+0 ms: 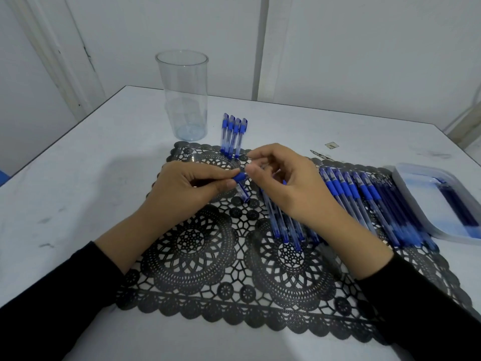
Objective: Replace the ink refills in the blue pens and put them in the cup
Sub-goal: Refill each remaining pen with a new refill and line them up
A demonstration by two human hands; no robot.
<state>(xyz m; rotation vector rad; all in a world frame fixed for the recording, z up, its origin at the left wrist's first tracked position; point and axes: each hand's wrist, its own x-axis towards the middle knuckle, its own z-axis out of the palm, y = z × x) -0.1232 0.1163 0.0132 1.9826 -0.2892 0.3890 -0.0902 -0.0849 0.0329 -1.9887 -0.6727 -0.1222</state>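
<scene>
I read the clear cup [182, 100] at far left, upright on the bench [78, 194] and holding no pens. Four capped pens [234, 132] lie side by side just right of it, overlapping the far edge of the black lace mat [208, 256]. My left hand [182, 190] is closed round the working pen [242, 192] above the mat, with thumb and forefinger on its blue rubber grip and the clear barrel pointing down toward the mat. My right hand [283, 186] meets it from the other side, its fingertips pinched at the grip end. I cannot tell whether they hold the tip section or a refill. Loose pens [282, 225] lie beneath that hand, and a long row of pens [364, 196] runs to the right beside the tray [421, 201] of dark refills [458, 204]. I judge the pen light and stiff, with a smooth barrel likely to slip when twisted. Hold it by the rubber grip. A refill is thin and may bend, so take it near its end and feed it straight.
</scene>
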